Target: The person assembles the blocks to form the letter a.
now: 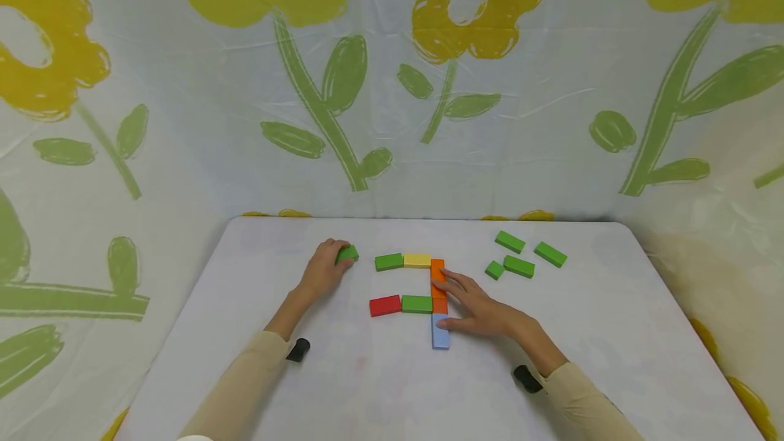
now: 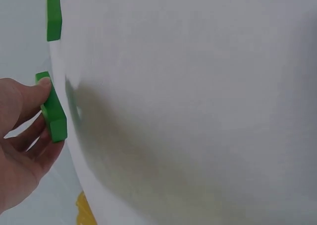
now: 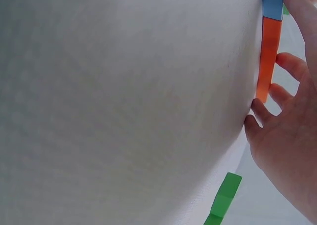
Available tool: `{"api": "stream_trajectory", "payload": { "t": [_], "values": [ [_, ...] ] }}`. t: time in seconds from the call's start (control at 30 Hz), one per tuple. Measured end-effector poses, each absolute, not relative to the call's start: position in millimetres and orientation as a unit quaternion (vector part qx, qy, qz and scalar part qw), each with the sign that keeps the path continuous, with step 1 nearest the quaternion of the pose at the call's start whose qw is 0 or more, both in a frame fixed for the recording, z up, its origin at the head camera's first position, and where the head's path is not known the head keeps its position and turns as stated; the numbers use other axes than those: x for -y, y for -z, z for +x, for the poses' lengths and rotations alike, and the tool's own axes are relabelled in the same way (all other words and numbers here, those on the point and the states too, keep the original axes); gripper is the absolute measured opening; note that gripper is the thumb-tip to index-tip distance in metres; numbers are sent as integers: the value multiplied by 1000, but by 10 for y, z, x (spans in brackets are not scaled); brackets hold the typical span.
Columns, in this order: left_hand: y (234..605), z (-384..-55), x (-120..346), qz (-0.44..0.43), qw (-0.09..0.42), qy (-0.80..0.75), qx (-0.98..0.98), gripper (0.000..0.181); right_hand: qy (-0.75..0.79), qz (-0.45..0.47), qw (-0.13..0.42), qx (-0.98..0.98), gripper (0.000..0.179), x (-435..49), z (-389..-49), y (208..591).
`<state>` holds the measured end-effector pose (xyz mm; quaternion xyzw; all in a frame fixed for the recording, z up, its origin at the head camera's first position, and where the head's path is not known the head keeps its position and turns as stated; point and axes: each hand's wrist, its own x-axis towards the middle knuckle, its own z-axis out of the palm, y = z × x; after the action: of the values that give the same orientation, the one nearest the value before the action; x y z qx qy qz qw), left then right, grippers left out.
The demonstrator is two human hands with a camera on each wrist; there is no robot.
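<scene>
My left hand pinches a green block between thumb and fingers, left of the laid-out blocks. In the head view, an orange block, a shorter orange block and a light blue block form a column. Two rows run left from it: a yellow block then a green block at the top; another green block then a red block below. My right hand rests along the column's right side with spread fingers, thumb at the blue block, fingertips at the long orange one.
Several loose green blocks lie at the back right of the white table, one of them shorter. Behind the table's far edge hangs a white cloth printed with yellow flowers and green leaves.
</scene>
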<state>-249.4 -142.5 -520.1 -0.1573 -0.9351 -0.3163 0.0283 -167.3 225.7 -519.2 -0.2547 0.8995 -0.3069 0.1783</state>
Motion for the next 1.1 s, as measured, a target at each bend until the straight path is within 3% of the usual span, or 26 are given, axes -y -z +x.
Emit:
{"api": "stream_trajectory", "payload": {
  "t": [0.6,1.1],
  "values": [
    [5226,-1845,1396,-152,25,341,928,39,318,-268,169,-894,82,-2254,-1678,5189],
    [5242,-1538,1288,-159,-3,337,928,42,321,-271,168,-892,85,-2255,-1680,5199]
  ]
}}
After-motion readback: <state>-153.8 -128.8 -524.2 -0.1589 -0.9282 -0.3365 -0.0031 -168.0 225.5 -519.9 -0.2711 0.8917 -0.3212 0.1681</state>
